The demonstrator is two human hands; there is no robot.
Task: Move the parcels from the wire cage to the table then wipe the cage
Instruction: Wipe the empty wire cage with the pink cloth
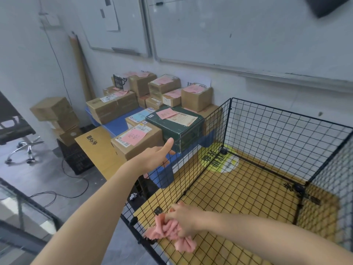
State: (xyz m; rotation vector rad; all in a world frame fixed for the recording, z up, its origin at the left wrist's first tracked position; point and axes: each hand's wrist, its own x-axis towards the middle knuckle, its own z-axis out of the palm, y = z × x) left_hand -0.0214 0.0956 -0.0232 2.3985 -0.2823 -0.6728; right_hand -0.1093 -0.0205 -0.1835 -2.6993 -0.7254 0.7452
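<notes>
A: Now, list what surrounds the wire cage (267,142).

B: Directly left of it, centre frame, the parcels (145,104) sit stacked on a blue table (116,124). Most are brown cartons carrying pink notes; one is a dark green box (177,127) whose corner overhangs the table edge just beside the cage's left panel. A flat cardboard sheet (97,150) leans against the table's left side, above a black crate (76,159) on the floor.

A: Cage contents?

B: No parcels inside. Yellow printed cardboard (238,197) lines its floor.

A: Hand states?

B: The left hand (152,157) is extended toward the green box, thumb raised, fingers spread over the top of the cage's left panel; it holds nothing. Whether it touches the wire cannot be told. The right hand (183,219) is closed around a crumpled pink cloth (170,232) at the cage's near-left corner, lower centre of the frame, with the cloth against the mesh.

A: Obstructions?

B: The left panel's mesh stands between the camera and the table's lower edge.

A: Room and surfaces?

B: Grey floor with loose black cables (72,180) at lower left. An office chair base (24,148) stands at mid-left, more stacked cartons (57,117) beside it. Two whiteboards (229,31) cover the wall across the upper frame, and a long cardboard tube (80,67) leans in the corner at upper left.
</notes>
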